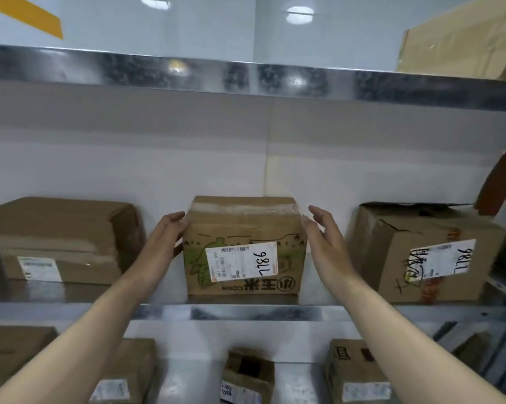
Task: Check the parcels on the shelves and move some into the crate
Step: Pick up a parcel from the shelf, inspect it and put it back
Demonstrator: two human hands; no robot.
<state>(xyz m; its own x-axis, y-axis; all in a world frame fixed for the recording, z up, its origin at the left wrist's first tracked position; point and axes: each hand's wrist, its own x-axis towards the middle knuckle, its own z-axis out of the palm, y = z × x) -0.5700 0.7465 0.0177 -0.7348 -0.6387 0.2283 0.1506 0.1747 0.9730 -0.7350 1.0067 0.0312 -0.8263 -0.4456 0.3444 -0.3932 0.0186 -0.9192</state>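
two straight-fingered hands flank the corn carton (243, 228) at the front edge of the shelf (71, 312), left hand (170, 237) touching it, right hand (324, 243) just beside.

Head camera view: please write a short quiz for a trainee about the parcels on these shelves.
1. True or false: the brown cardboard box with green corn print stands on the floor.
2. What is stuck on its front? A) a white paper label; B) red tape; C) nothing.
3. Fill in: the left hand touches this box's ___ side.
Key: 1 false; 2 A; 3 left.
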